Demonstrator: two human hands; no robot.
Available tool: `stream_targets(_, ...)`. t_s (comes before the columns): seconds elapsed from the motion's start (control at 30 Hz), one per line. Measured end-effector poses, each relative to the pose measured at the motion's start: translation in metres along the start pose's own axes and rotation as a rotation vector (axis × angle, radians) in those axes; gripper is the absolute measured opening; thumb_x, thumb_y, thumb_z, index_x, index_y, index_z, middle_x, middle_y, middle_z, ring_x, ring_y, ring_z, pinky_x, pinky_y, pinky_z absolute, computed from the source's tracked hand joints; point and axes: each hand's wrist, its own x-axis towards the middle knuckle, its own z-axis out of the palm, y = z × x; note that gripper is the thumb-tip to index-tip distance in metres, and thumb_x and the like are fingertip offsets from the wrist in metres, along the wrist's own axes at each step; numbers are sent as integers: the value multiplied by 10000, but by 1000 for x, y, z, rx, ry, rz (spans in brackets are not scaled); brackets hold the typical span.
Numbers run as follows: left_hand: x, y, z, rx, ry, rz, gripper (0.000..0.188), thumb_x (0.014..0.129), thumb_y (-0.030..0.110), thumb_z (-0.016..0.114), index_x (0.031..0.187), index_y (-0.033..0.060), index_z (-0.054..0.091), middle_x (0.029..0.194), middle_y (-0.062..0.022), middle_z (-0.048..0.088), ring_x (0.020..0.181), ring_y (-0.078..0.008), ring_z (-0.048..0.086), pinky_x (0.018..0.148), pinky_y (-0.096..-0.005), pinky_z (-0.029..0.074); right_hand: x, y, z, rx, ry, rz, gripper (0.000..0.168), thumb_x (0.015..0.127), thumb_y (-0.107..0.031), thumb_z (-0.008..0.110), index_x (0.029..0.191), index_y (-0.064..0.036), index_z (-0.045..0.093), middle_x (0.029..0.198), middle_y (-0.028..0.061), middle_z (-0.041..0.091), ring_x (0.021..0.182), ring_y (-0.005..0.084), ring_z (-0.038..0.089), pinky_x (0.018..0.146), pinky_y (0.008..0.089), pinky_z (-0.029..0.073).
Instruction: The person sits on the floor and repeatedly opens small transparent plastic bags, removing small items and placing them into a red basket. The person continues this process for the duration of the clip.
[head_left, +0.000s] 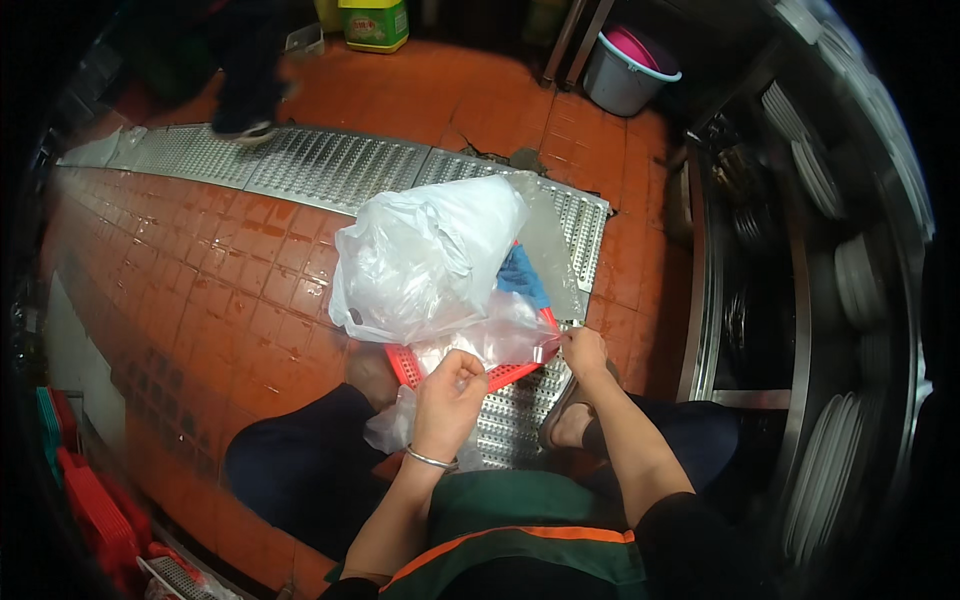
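Observation:
In front of me a red perforated plastic basket (517, 375) stands low over the metal drain grating, mostly covered by bags. A large white plastic bag (427, 255), bulging and crumpled, lies over it. My right hand (583, 351) pinches a corner of a clear plastic bag (510, 330) at the basket's right edge. Near the basket's front rim, my left hand (452, 397) has curled fingers; whether film is between them is unclear. A blue cloth (523, 276) shows between the white bag and the basket's right side. More clear plastic (394, 424) hangs below, left of my left hand.
Metal drain grating (337, 169) crosses the wet tiled floor. Metal shelves with stacked plates (825, 472) stand at the right. A grey bucket (626, 79) is at the back right, a green-yellow container (373, 26) at the back. Another person's foot (251, 133) is at upper left.

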Motion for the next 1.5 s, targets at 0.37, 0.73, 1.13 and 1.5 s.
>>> stream_targets(0.37, -10, -2, 6, 144, -86, 16, 197, 820, 131, 626, 966, 4, 659, 770, -43, 627, 728, -104, 585, 655, -249, 456, -64, -35, -106, 1149, -652, -46, 176, 856, -190, 684, 898, -19, 691, 801, 19, 667, 714, 91, 598, 655, 225, 475)
stream_targets(0.73, -10, -18, 19, 83, -165, 64, 192, 832, 86, 645, 995, -11, 672, 834, -24, 640, 805, -85, 580, 729, -225, 461, -86, -52, -94, 1173, -753, 8, 137, 795, -146, 748, 811, -25, 687, 693, 7, 620, 616, 62, 552, 550, 211, 421)
stream_targets(1.13, -7, -12, 22, -348, -341, -268, 125, 873, 110, 674, 976, 40, 659, 699, 36, 557, 477, 12, 361, 413, -166, 225, -95, -60, -92, 1181, -785, -97, 180, 776, -138, 771, 819, -38, 628, 744, 7, 623, 668, 68, 569, 602, 206, 450)
stream_targets(1.5, -7, -8, 13, -394, -406, -363, 117, 903, 164, 654, 885, 58, 610, 644, 57, 512, 427, 10, 327, 367, -174, 187, -99, -66, -97, 1206, -893, -117, 135, 832, -102, 711, 899, 3, 660, 806, 69, 669, 696, 126, 644, 655, 248, 529)
